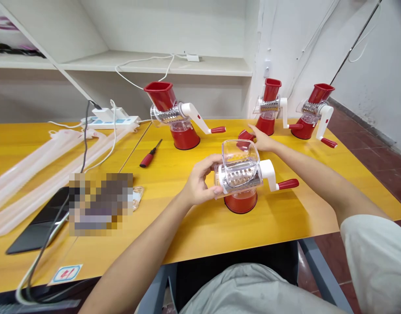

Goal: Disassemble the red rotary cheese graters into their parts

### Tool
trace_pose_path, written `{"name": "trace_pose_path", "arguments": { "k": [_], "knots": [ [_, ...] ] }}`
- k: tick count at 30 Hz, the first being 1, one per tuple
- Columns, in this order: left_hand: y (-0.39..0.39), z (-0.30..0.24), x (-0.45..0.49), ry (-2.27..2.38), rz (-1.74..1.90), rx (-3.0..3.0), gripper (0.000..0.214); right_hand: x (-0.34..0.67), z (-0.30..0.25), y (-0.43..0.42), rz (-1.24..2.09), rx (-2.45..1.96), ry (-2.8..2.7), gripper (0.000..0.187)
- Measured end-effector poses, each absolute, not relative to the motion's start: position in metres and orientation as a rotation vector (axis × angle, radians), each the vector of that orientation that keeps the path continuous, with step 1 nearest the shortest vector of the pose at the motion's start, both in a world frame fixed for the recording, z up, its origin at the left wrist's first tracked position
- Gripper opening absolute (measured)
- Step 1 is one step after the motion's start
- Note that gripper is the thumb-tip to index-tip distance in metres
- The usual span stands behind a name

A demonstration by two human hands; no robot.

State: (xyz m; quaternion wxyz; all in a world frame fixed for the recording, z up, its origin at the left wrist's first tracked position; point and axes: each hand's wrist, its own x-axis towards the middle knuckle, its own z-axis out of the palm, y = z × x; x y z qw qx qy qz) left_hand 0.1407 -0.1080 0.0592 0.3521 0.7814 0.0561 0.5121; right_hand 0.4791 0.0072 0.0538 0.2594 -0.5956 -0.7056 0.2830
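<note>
In front of me a rotary grater (241,201) stands upright on its red base, with a clear hopper on top, a metal drum inside and a white crank with a red handle. My left hand (202,181) is closed around the left end of its clear housing, thumb below and fingers behind. Just behind the grater, my right hand (262,140) is closed on a red food pusher (246,135) close to the table, with one finger stretched out. The hopper and my own hand partly hide the pusher.
Three more rotary graters, one at back left (183,136) and two (267,124) (304,127) at back right, have red hoppers. A screwdriver (148,158), a black phone (39,222), clear plastic bags (56,148), cables and a power strip (121,122) occupy the left side.
</note>
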Motion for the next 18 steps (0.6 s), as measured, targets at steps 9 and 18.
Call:
{"name": "trace_pose_path", "arguments": {
  "k": [9, 18],
  "knots": [
    [-0.108, 0.055, 0.14, 0.154, 1.315, 2.006, 0.081, 0.457, 0.07, 0.009, 0.705, -1.89, -1.891, 0.12],
    [-0.105, 0.052, 0.139, 0.153, 1.329, 2.009, 0.084, 0.435, 0.066, 0.033, 0.645, -1.747, -2.008, 0.107]
  ]
}}
